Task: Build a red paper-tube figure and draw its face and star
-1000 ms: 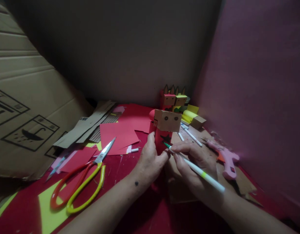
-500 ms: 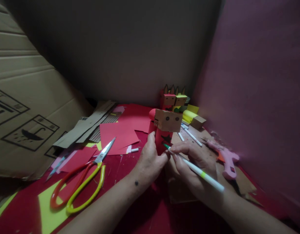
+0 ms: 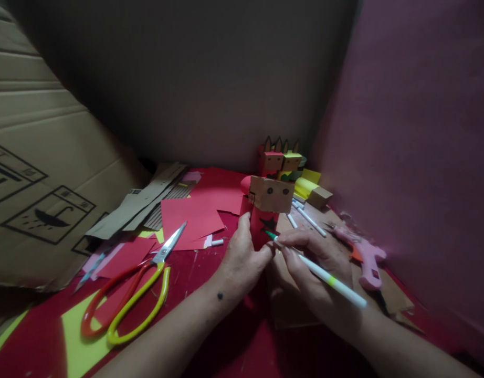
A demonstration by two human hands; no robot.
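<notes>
My left hand (image 3: 244, 257) is wrapped round the lower part of a red paper animal figure (image 3: 261, 218) with a brown cardboard head (image 3: 271, 194). Two dark round eyes are drawn on the head, and a dark star-like patch shows on the red body below it. Between the fingertips and thumb of my right hand (image 3: 316, 268) is a white felt-tip pen (image 3: 324, 275) with a green tip. That tip meets, or nearly meets, the red body at the lower edge of the dark patch.
Scissors (image 3: 161, 257) with red and yellow handles lie left on red paper (image 3: 190, 218). Two similar figures (image 3: 279, 160) stand behind. At right are a pink glue gun (image 3: 370, 262), several pens (image 3: 308, 218) and cardboard. A large carton (image 3: 49, 157) stands left; a pink wall rises right.
The pen and my right hand have shifted slightly to the right and down. My left hand and the figure stay nearly where they were.
</notes>
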